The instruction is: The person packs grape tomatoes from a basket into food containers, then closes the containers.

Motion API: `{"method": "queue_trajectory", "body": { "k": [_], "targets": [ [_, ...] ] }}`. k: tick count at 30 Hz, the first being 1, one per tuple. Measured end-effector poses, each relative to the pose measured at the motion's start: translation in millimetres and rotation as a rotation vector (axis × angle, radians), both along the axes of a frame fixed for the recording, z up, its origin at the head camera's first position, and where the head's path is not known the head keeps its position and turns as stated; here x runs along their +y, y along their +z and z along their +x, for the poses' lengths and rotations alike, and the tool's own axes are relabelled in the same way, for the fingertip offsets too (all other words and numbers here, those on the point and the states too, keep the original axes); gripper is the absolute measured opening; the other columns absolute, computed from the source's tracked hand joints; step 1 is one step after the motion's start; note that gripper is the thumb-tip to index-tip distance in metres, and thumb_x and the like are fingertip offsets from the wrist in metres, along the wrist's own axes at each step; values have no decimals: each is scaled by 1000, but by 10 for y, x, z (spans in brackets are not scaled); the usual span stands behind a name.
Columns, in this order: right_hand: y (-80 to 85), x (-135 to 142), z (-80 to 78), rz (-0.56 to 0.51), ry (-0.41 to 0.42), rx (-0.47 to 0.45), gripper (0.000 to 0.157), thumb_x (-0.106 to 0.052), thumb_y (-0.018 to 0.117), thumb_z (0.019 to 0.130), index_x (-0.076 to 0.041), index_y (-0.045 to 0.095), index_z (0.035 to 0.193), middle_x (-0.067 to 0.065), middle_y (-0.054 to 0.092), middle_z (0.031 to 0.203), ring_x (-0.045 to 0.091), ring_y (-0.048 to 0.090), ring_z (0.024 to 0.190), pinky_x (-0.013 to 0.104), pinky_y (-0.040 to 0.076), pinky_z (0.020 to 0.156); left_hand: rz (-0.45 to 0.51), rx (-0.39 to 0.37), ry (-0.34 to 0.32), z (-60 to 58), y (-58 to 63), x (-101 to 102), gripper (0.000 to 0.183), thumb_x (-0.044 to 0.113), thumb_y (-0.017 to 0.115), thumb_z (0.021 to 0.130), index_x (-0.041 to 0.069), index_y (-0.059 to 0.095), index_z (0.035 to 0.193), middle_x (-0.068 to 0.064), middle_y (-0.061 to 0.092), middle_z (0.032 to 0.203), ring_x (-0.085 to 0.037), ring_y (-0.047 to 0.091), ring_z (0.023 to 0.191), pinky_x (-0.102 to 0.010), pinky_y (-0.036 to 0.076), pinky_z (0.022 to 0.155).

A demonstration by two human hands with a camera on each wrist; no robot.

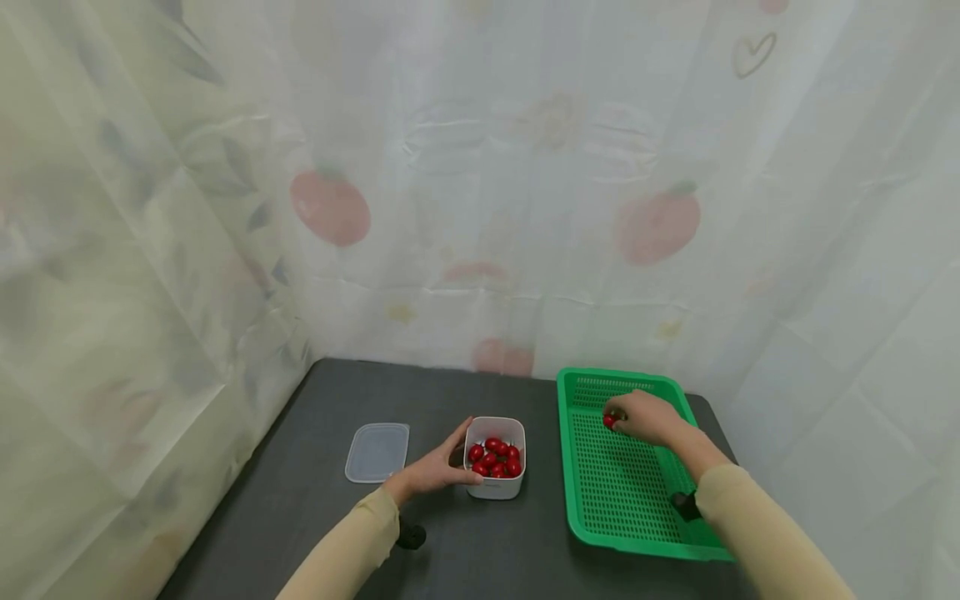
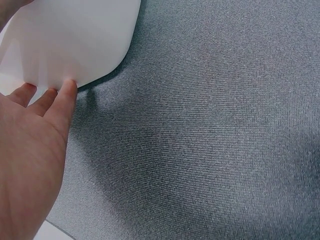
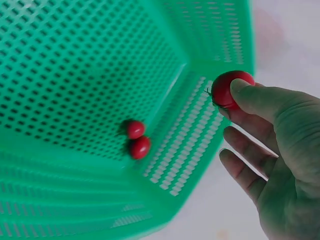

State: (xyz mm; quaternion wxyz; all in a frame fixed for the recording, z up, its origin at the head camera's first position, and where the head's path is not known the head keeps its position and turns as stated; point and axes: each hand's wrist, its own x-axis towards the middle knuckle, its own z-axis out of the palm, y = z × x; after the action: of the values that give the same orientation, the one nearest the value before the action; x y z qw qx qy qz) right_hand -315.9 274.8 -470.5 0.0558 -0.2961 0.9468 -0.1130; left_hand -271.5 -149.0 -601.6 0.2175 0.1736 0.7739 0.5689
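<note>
My left hand [image 1: 433, 469] holds a small white plastic container [image 1: 493, 490] at its left side, thumb at the near rim and fingers spread along the wall. In the left wrist view, fingertips [image 2: 68, 90] press against the container's smooth side. Several cherry tomatoes [image 1: 491, 458] lie inside it. Over the far part of a green perforated basket [image 1: 567, 467], my right hand [image 1: 647, 417] pinches one cherry tomato [image 3: 227, 89] between thumb and index finger, its green stem showing. Two more tomatoes [image 3: 137, 139] lie on the basket floor near a corner in the right wrist view.
A translucent lid [image 1: 377, 452] lies flat on the dark grey tabletop [image 1: 300, 500], left of the container. Printed curtains [image 1: 480, 183] hang behind the table and along both sides. Black wrist straps show below both hands.
</note>
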Motion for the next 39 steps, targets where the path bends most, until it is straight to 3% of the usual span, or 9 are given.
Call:
{"method": "queue_trajectory", "body": {
  "k": [6,16,25,32,39],
  "targets": [
    [149,-240,-10,-26,19,10,18,-14,73,96,-16,75,115,-1,72,107,28,61,106,45,53,80,1,1,-3,4,5,0,112,31,80,89,25,-1,166,-13,17,168,-43,25,150,-60,32,114],
    [177,-632,-118,-55,88,14,24,-19,74,96,-17,75,120,-3,72,112,26,59,111,44,52,85,11,-11,0,8,21,5,110,28,79,91,25,-1,166,-13,17,168,-42,25,150,-60,31,115],
    [150,-988,-160,-56,102,-18,25,-19,74,96,-17,75,121,-4,71,109,21,56,102,41,52,80,-14,-9,17,13,36,13,110,30,79,90,26,0,166,-12,16,169,-42,23,151,-62,31,114],
    [79,-1264,-225,-51,162,-2,22,-21,75,95,-17,76,117,-6,73,107,21,61,105,47,49,97,-17,-12,21,9,42,15,108,27,77,92,26,0,166,-11,15,169,-41,23,151,-62,31,114],
    [6,-1508,-248,-55,200,-12,18,-17,75,95,-19,77,113,-6,73,104,17,59,98,39,51,85,-5,-26,19,12,53,14,107,27,77,93,28,-1,166,-12,16,169,-42,24,151,-62,30,114]
  ]
}}
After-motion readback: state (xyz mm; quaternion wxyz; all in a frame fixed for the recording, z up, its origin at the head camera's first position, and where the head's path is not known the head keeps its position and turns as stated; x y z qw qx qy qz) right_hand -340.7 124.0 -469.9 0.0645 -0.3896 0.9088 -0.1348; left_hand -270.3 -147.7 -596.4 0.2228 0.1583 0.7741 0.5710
